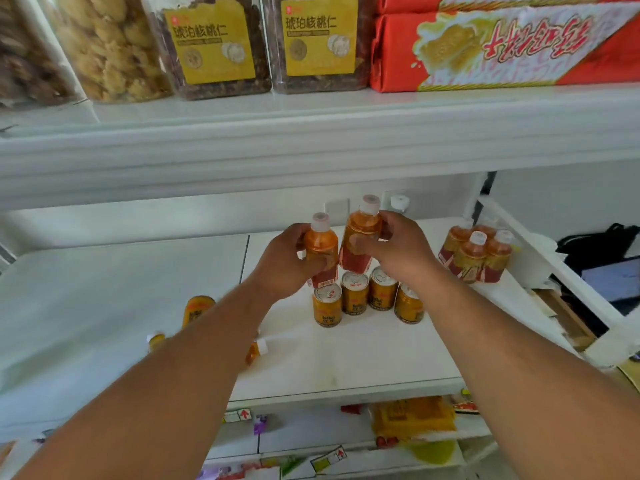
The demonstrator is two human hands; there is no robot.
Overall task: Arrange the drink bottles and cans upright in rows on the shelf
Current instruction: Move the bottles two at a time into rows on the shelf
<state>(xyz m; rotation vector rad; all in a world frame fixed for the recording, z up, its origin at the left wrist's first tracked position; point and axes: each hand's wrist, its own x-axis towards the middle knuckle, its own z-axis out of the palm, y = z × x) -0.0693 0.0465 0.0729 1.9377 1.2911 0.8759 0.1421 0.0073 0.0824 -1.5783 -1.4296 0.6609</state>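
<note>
- The left hand (289, 261) is closed around an orange bottle (322, 249), thumb across its front and the white cap left free, so the bottle stays upright as it is carried.
- The right hand (394, 251) grips a second bottle (360, 237) the same way, held a little higher and leaning slightly toward the first; the two bottles are just beside each other, perhaps touching.
- Both bottles hang above and just behind the row of cans (367, 296), four gold cans standing upright across the middle of the white shelf (346, 358). My guess is that the bottles are meant to go down behind the cans as a back row, taller things at the rear.
- To the right of the cans, near the shelf's end wall, a cluster of bottles (478, 251) already stands upright and packed close.
- To the left of the cans, well apart from them, a lying can (197, 308) and two small fallen bottles (258, 351) wait to be stood up; the arms partly hide them.
- Above the cans, an upper shelf holds snack jars (211, 46).
</note>
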